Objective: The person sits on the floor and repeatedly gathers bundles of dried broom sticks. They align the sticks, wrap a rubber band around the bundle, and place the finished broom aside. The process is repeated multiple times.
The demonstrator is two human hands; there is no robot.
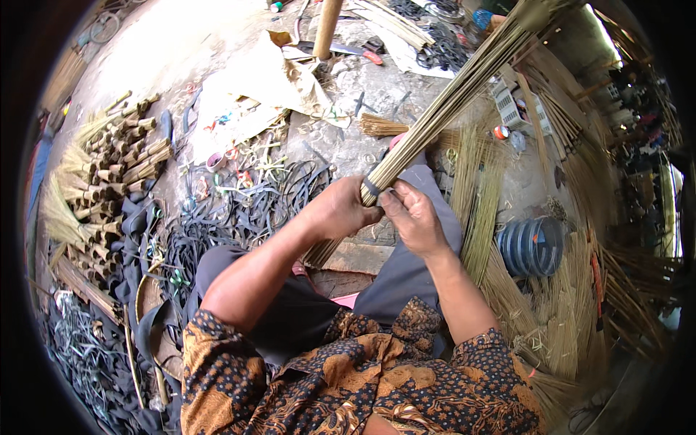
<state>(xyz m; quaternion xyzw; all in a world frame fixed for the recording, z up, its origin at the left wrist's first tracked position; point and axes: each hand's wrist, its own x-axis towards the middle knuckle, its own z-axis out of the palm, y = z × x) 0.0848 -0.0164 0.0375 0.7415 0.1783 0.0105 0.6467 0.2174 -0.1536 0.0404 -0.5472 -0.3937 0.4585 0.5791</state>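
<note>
A long bundle of thin sticks (442,119) slants from my hands up to the far right. A black rubber-like band (372,186) wraps tightly around it near its lower part. My left hand (339,209) is closed around the bundle just below and beside the band. From the other side, my right hand (415,219) pinches at the band with thumb and fingers; the exact grip is partly hidden. Below my left hand, more stick ends (321,252) show above a wooden block (354,257) between my legs.
Loose black strips (239,206) litter the floor to the left, beside stacked short stick bundles (109,177). Right of my leg lie long loose sticks (478,196) and a blue ribbed plastic container (530,246). A red-handled knife (371,56) lies ahead, near a wooden post (328,29).
</note>
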